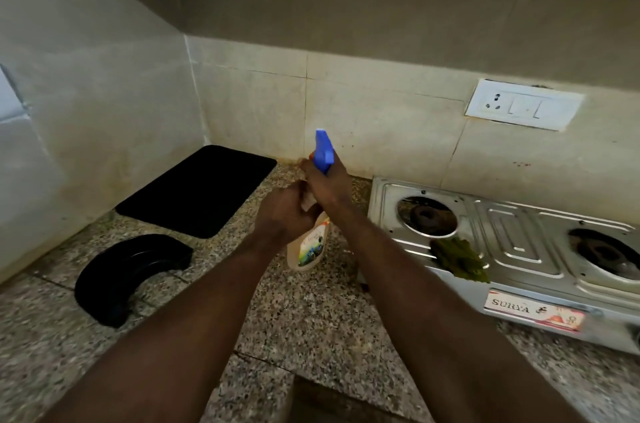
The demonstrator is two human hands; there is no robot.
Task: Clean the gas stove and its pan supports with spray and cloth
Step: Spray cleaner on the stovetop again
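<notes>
Spray bottle point(307, 246) neck hidden under both hands, gas stove point(512, 242) cropped at three o'clock, bottle label unreadable

The speckled granite countertop point(311, 318) carries a steel two-burner gas stove point(519, 249) at the right. At the left lie a black mat point(197, 190) and curved black pan supports point(128, 270).

The spray bottle point(307, 246) is cream with a blue trigger top point(323, 151). The cloth point(459, 260) is green. The table point(311, 312) is speckled grey. The mat point(197, 189) is black.
</notes>
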